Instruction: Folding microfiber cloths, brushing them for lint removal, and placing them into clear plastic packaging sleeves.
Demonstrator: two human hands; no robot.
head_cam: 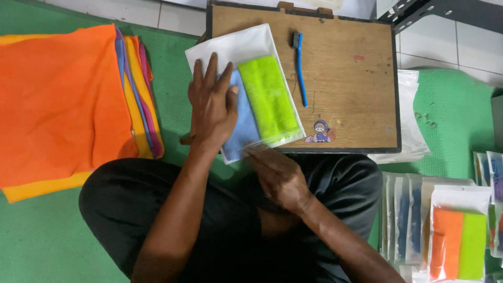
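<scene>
- Head view: we look down at a clear packet (246, 99) lying at the left edge of a wooden board, our surface (351, 78), which rests over our crossed legs.
- Inside the packet we see a folded blue cloth (245, 126) and a folded lime-green cloth (269, 97) side by side, the green one to the right.
- Our left hand (212, 105) lies flat on the packet's left half, fingers spread and pointing away from us, pressing on the blue cloth; it grips nothing.
- Our right hand (277, 175) sits at the packet's near edge, fingertips touching its lower corner; it looks blurred, and we cannot tell whether it pinches the plastic.
- A blue brush (299, 68) lies on the surface just right of the packet, apart from both hands.
- A stack of orange, yellow and other coloured cloths (68, 105) lies on the green mat (42, 236) to the left.
- Filled packets (458, 236) stand at the lower right, and a pile of empty clear bags (411, 115) sits beside the board.
</scene>
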